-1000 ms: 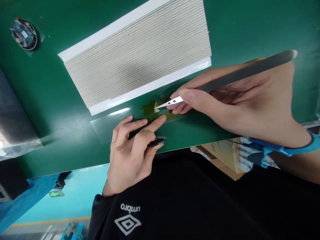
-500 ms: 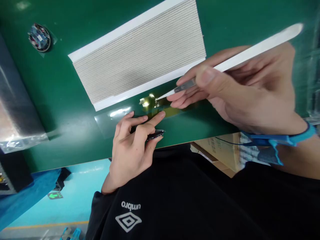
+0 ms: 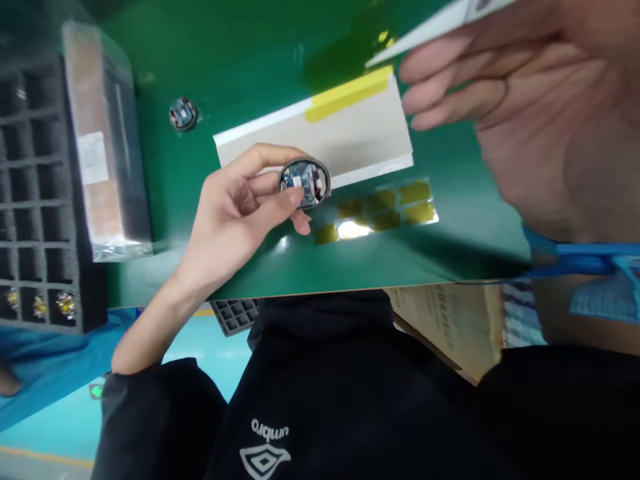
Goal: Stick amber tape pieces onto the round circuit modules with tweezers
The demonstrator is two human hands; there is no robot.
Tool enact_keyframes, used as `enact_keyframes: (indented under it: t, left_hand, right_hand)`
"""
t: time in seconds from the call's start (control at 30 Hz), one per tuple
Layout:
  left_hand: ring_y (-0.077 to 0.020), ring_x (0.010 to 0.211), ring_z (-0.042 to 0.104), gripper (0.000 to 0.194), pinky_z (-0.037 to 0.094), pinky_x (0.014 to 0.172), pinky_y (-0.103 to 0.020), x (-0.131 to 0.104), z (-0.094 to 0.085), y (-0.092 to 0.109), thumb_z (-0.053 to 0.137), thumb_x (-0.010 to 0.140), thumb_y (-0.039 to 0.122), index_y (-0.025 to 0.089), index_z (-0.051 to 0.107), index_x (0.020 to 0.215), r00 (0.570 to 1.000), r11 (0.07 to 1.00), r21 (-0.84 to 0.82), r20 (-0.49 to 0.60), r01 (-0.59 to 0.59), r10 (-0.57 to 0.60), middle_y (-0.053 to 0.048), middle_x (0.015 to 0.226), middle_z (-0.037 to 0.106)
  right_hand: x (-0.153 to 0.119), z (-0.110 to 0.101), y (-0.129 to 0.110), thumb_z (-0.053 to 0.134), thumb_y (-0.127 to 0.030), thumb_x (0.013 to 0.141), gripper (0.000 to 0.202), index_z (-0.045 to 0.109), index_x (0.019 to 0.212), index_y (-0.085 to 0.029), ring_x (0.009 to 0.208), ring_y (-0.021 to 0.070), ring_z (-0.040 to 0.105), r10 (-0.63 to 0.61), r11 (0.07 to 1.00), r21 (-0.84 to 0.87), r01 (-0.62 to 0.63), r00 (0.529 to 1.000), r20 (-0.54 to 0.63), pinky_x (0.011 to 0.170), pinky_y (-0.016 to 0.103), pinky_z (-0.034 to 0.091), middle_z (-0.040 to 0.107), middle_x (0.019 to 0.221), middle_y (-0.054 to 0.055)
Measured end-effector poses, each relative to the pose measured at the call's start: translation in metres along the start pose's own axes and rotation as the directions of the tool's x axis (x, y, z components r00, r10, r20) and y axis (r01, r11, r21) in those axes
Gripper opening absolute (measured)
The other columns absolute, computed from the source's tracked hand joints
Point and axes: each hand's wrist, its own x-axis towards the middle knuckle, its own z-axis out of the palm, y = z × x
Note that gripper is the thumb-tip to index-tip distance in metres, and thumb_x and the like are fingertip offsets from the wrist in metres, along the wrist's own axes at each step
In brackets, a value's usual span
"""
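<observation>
In my left hand (image 3: pixel 235 200) is a small round case with a circuit board (image 3: pixel 313 180) in it, thumb on the board and fingers behind. It is held over the edge of a pale ribbed sheet (image 3: pixel 365 140) on the table. My right hand (image 3: pixel 480 80), raised at the upper right and blurred, is closed on white-tipped tweezers (image 3: pixel 425 33). At their tip shows a see-through yellow piece of film (image 3: pixel 350 93), overlapping the pale sheet in view. A clear strip with several yellow film pieces (image 3: pixel 417 193) lies on the table below the sheet.
A second round case with a board (image 3: pixel 183 114) rests on the green table (image 3: pixel 165 200). To the left are a long plastic-wrapped block (image 3: pixel 95 160) and a black compartment tray (image 3: pixel 45 200) with small parts in some cells. A cardboard box (image 3: pixel 445 320) stands below the table edge.
My right hand with the tweezers has risen away from the table, and yellow film now shows at the tip. My left hand has lifted the round case and turned its board up. The view has shifted.
</observation>
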Motion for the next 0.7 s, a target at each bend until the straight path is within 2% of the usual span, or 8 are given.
enact_keyframes:
  t: [0.1,0.17,0.23,0.33,0.47,0.53,0.6,0.7]
  left_hand:
    - [-0.0250,0.086,0.088,0.031,0.077,0.084,-0.044,0.022,-0.009,0.005,0.092,0.095,0.043,0.026,0.079,0.118,0.999,0.999,-0.016,-0.020,-0.043,0.042,-0.002,0.104,0.084]
    - [-0.0227,0.081,0.086,0.035,0.076,0.088,-0.045,0.030,-0.013,0.003,0.094,0.095,0.040,0.027,0.079,0.123,0.996,0.996,-0.039,-0.019,-0.085,0.085,-0.001,0.104,0.083]
    - [-0.0204,0.078,0.085,0.039,0.076,0.090,-0.044,0.032,-0.015,-0.004,0.095,0.093,0.039,0.029,0.078,0.127,0.992,0.989,-0.071,0.002,-0.127,0.128,-0.001,0.107,0.084]
    - [-0.0155,0.070,0.079,0.037,0.074,0.079,-0.035,0.029,-0.018,-0.017,0.093,0.096,0.041,0.030,0.077,0.128,0.986,0.983,-0.086,0.017,-0.163,0.165,0.001,0.102,0.084]
    - [-0.0097,0.056,0.067,0.029,0.063,0.057,-0.024,0.023,-0.022,-0.024,0.086,0.102,0.046,0.031,0.080,0.127,0.981,0.981,0.000,0.004,-0.194,0.194,0.002,0.089,0.079]
    - [-0.0108,0.059,0.072,0.031,0.066,0.060,-0.025,0.023,-0.024,-0.024,0.081,0.105,0.047,0.031,0.080,0.131,0.979,0.978,0.026,0.007,-0.206,0.206,0.000,0.097,0.080]
    - [-0.0127,0.066,0.078,0.035,0.070,0.066,-0.028,0.025,-0.026,-0.025,0.079,0.107,0.046,0.030,0.079,0.138,0.977,0.976,0.047,0.019,-0.213,0.212,-0.004,0.118,0.082]
    - [-0.0132,0.069,0.081,0.036,0.072,0.068,-0.029,0.028,-0.028,-0.028,0.083,0.104,0.041,0.028,0.080,0.138,0.973,0.971,0.082,0.054,-0.227,0.223,-0.008,0.139,0.079]
  right_hand:
    - [0.010,0.017,-0.013,0.082,-0.074,0.097,0.053,0.074,0.099,-0.022,0.094,0.0157,0.081,-0.145,0.981,0.131,0.140,0.989,0.026,0.076,0.021,0.070,0.083,0.102,0.002]
    - [0.010,0.027,-0.012,0.087,-0.064,0.098,0.043,0.078,0.096,-0.022,0.098,0.0189,0.084,-0.255,0.948,0.221,0.228,0.962,0.099,0.080,0.026,0.074,0.084,0.100,0.001]
    - [0.009,0.033,-0.004,0.094,-0.053,0.095,0.036,0.079,0.095,-0.020,0.089,0.0195,0.086,-0.291,0.920,0.298,0.253,0.952,0.091,0.074,0.028,0.075,0.084,0.091,0.000]
    - [0.007,0.035,0.010,0.094,-0.056,0.092,0.039,0.078,0.093,-0.021,0.082,0.0178,0.086,-0.259,0.934,0.264,0.241,0.965,0.034,0.070,0.025,0.075,0.083,0.085,-0.003]
    - [0.006,0.032,0.017,0.089,-0.053,0.096,0.035,0.078,0.092,-0.020,0.086,0.0175,0.086,-0.327,0.922,0.209,0.327,0.944,-0.036,0.072,0.026,0.076,0.080,0.082,-0.007]
    - [0.008,0.029,0.019,0.088,-0.050,0.095,0.032,0.078,0.090,-0.020,0.084,0.0150,0.086,-0.355,0.914,0.195,0.357,0.934,-0.044,0.071,0.023,0.075,0.078,0.078,-0.010]
    - [0.010,0.027,0.023,0.086,-0.048,0.096,0.029,0.079,0.090,-0.020,0.083,0.0135,0.085,-0.359,0.916,0.181,0.359,0.933,-0.034,0.071,0.022,0.074,0.078,0.077,-0.011]
    - [0.009,0.027,0.030,0.082,-0.047,0.102,0.029,0.079,0.095,-0.019,0.082,0.0146,0.085,-0.356,0.921,0.166,0.352,0.934,-0.007,0.073,0.025,0.076,0.081,0.082,-0.007]
